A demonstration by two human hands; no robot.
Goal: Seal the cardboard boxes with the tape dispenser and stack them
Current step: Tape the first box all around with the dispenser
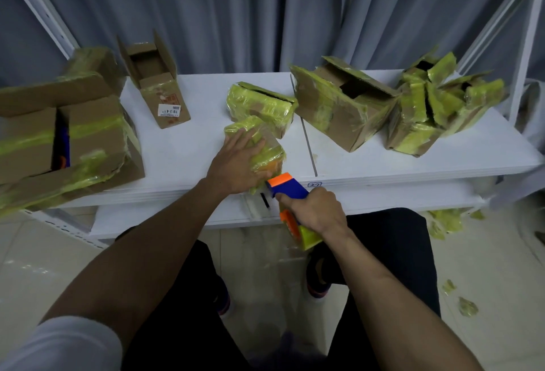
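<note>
R hand (314, 213), just off the table's near edge (383, 177): fingers curled round the handle of the tape dispenser (287, 191), nose aimed at the near end of the small box (267, 146).
L hand (239, 161): flat on top of that box, fingers spread, pressing it down. Box sits at the near edge, approx. mid-table, already heavily wrapped in yellow-green tape.

Step (judged): sealing this box, a strip run toward its near face. Next calls for firm L-hand hold, tear at the blade, rub the end down, then stack.

Farther back: second taped box (259, 104) touching it; open, untaped box (156, 84) at back left; larger taped boxes (339, 105) toward the back right corner.

Not clear: the strip itself, blade, and flaps under the L hand. Large box at the left end (67, 135) cut off by frame; right pile blurred.
</note>
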